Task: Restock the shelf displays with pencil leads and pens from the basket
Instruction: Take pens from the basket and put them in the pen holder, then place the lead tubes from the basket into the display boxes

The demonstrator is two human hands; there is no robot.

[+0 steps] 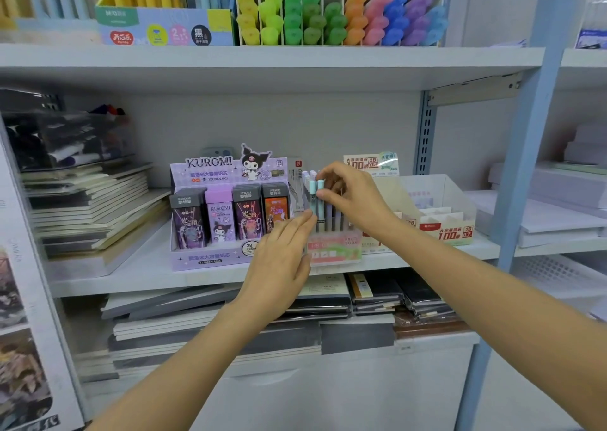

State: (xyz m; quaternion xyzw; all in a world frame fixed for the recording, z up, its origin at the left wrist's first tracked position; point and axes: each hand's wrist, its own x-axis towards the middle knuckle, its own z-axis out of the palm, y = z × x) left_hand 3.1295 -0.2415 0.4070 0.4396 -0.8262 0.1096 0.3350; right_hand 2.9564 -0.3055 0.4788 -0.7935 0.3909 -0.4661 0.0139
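A small pink display box (pixel 333 248) marked HB stands on the middle shelf (pixel 144 266) and holds several slim pencil lead tubes upright. My right hand (pixel 353 197) pinches two tubes with teal caps (pixel 316 189) at their tops, over the box's left side. Fingers straight, my left hand (pixel 284 250) lies flat against the box's left front, fingertips touching the tubes' lower part. Left of it stands a purple Kuromi display box (pixel 226 210) with several lead cases. The basket is not in view.
A clear display box (pixel 440 213) with red-labelled lead packs stands to the right. Notebook stacks (pixel 95 210) lie at the shelf's left and on the shelf below. Highlighters (pixel 338 16) fill the top shelf. A blue upright post (pixel 522 167) bounds the right side.
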